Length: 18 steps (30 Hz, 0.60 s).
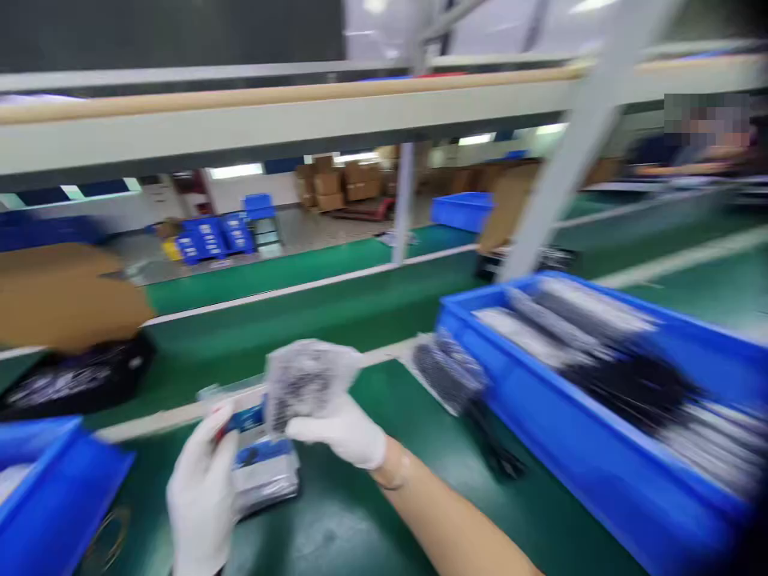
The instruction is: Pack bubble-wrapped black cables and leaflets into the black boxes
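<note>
In a white glove, my right hand [345,432] pinches a clear plastic bag [312,376] with dark, blurred contents or print. My left hand [204,488], also gloved, has its fingers curled at the left edge of a blue and white package [264,464]. A small red spot shows at these fingertips; what they grip is hard to make out. The package sits low over the green tabletop [360,512], directly beneath the bag. Motion blurs both hands somewhat.
At right stands a long blue bin [540,432] of bagged items and black cables. Beside it lie bagged dark items [447,372] with a black cable [495,444]. Another blue bin [54,480] is at left, below an opened carton [66,296]. A slanted post [564,168] rises behind.
</note>
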Each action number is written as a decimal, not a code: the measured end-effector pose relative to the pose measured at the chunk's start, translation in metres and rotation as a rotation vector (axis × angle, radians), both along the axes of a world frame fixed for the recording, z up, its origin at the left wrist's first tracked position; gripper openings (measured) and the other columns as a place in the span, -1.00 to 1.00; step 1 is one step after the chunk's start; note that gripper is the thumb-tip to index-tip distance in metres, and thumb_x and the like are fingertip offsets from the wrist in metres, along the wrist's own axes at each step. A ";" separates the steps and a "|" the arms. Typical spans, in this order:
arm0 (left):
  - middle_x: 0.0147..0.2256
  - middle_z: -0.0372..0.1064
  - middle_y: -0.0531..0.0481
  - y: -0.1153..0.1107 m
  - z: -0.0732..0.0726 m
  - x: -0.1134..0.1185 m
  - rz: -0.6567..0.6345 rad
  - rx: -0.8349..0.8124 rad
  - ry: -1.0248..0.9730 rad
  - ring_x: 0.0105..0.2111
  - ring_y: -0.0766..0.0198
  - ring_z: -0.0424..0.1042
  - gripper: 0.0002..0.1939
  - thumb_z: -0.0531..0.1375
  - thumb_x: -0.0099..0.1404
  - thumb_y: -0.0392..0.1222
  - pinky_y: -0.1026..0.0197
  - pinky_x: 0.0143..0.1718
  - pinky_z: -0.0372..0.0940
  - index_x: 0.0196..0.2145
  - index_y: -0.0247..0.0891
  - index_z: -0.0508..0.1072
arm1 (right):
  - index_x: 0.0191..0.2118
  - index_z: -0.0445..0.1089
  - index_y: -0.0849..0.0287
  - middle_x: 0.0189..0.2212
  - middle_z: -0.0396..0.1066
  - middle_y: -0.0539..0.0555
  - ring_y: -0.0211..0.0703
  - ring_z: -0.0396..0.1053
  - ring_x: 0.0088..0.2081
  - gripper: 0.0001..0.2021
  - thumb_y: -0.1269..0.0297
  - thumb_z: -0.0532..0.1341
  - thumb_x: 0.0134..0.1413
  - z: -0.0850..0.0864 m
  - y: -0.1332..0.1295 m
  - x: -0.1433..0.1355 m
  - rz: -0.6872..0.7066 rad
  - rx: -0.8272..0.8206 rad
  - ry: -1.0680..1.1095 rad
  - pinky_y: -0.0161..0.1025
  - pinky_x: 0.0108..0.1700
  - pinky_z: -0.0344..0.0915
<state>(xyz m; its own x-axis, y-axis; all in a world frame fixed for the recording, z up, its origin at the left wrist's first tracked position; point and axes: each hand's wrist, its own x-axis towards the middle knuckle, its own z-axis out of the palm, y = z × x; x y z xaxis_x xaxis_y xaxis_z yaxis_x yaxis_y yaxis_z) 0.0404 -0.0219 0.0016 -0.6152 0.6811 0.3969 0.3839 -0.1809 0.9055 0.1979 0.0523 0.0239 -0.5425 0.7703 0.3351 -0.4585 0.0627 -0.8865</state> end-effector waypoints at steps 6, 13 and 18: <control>-0.19 0.49 -0.03 0.018 0.001 -0.014 -0.107 -0.023 -0.246 -0.19 0.19 0.44 -0.73 0.24 0.18 -0.06 0.21 -0.11 0.32 -0.19 -0.23 0.51 | -0.46 0.48 0.14 -0.49 0.44 0.01 -0.11 0.36 -0.35 -0.80 0.13 0.39 -0.13 -0.023 0.010 0.010 -0.268 -0.142 -0.155 -0.13 -0.17 0.36; -0.38 0.43 0.04 0.024 -0.002 -0.017 -0.172 -0.003 -0.362 -0.37 0.29 0.37 -0.84 0.25 0.14 -0.16 0.27 -0.28 0.29 -0.31 -0.25 0.49 | -0.13 0.49 0.05 -0.16 0.50 0.08 0.08 0.37 -0.02 -0.58 0.16 0.42 -0.22 -0.038 0.014 0.000 -0.334 -0.292 -0.107 0.00 0.10 0.28; -0.37 0.40 0.04 0.027 -0.002 -0.015 -0.313 0.058 -0.442 -0.39 0.33 0.36 -0.61 0.17 0.26 -0.12 0.27 -0.26 0.29 0.03 -0.23 0.39 | 0.13 0.31 -0.03 0.06 0.37 0.09 0.14 0.31 0.09 -0.45 0.12 0.32 -0.04 -0.039 0.013 -0.004 -0.282 -0.389 -0.016 0.09 0.13 0.27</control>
<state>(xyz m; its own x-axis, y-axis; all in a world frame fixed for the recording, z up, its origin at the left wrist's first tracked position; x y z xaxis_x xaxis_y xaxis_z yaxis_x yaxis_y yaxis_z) 0.0253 0.0056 -0.0002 -0.5033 0.8432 0.1889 -0.1116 -0.2802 0.9534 0.1941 0.0651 -0.0148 -0.2969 0.9548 -0.0139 -0.4569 -0.1548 -0.8759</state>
